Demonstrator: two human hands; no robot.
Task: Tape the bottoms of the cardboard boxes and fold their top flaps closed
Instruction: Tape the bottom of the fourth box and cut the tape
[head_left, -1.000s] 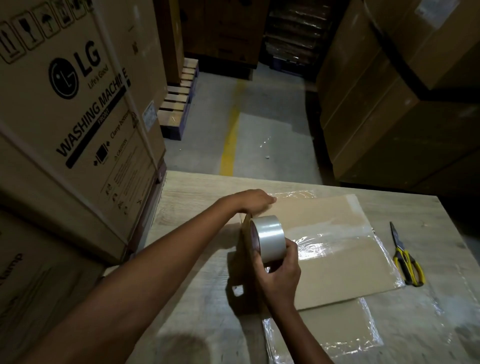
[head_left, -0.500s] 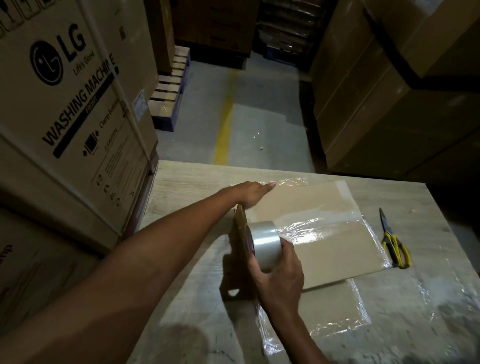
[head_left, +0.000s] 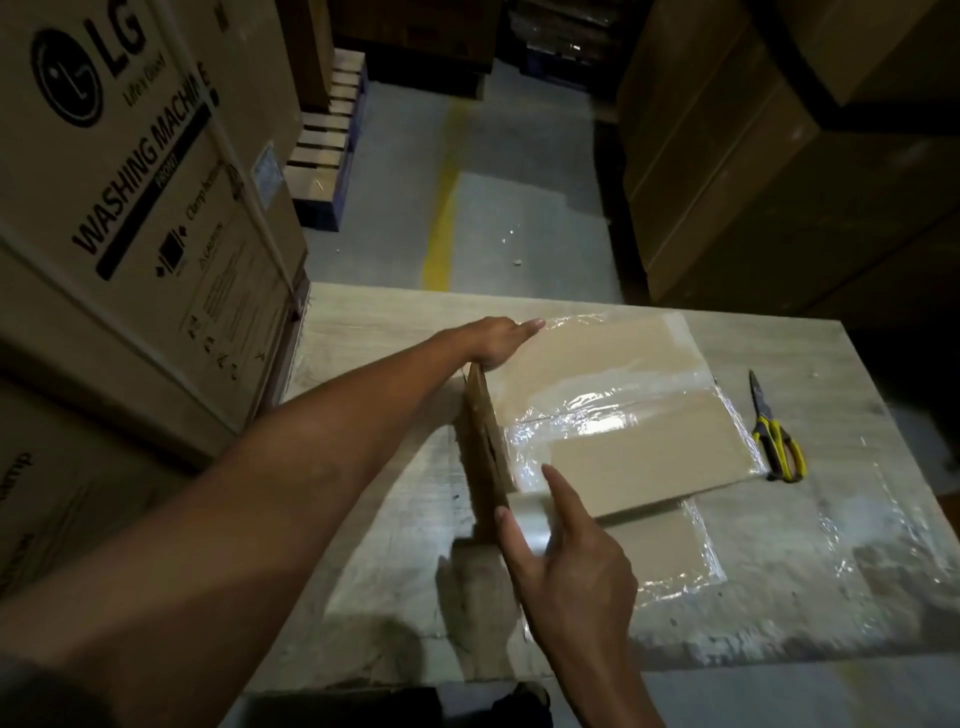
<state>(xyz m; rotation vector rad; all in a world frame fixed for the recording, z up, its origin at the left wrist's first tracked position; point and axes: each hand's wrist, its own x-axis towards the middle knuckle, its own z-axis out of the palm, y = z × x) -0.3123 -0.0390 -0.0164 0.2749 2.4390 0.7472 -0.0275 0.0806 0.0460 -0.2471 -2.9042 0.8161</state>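
A dim warehouse with a grey concrete floor (head_left: 519, 218), marked by one yellow line (head_left: 441, 218), surrounds a pale wood-grain table (head_left: 374, 322). At left towers one LG carton (head_left: 130, 182) (a washing machine, by its print), set on another printed carton (head_left: 62, 519). At right rises a stack (head_left: 753, 182) of plain brown ones, too dark to count. One pallet (head_left: 327, 140) lies on the floor beyond the LG carton. On the table lies one box (head_left: 649, 457), low and flat, with shiny clear tape (head_left: 597, 410) running across its top face. A cardboard sheet (head_left: 660, 551) under crinkled film pokes out from its near edge. The left hand (head_left: 493, 340) reaches across and presses the box's far left corner with straight fingers, holding nothing. The right hand (head_left: 571, 566) grips one tape roll (head_left: 527, 522) between thumb and fingers, index finger stretched out, at the box's near left corner. One pair of scissors (head_left: 774, 436), yellow-handled and closed, lies just beside the box's right edge, apart from both hands.
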